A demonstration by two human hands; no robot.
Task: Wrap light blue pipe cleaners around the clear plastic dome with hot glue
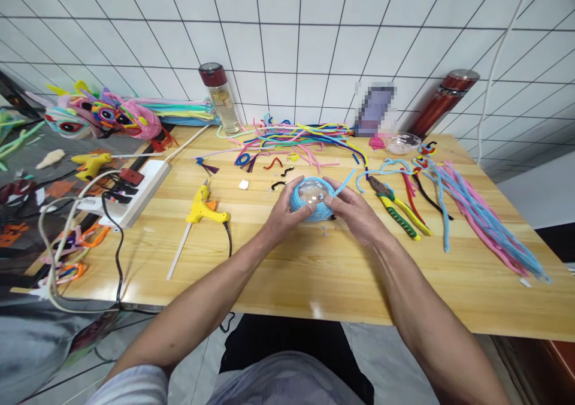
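Between both hands, above the wooden table (278,273), is a clear plastic dome (313,190) wrapped round its side with light blue pipe cleaner (299,206). My left hand (286,210) grips its left side, thumb along the near edge. My right hand (353,209) holds its right side, thumb pressed against the rim. A loose blue pipe cleaner end (345,181) sticks up beside the right fingers. Pliers with green and yellow handles (398,213) lie right of my right hand. A yellow glue gun (204,208) with a white glue stick lies to the left.
A white power strip (139,195) with cords stands at the left. Along the wall are a pile of colourful pipe cleaners (291,135), a glass bottle (222,102) and a red flask (442,102). Pink and blue pipe cleaners (489,225) spread at right; finished pipe-cleaner figures (103,117) sit far left.
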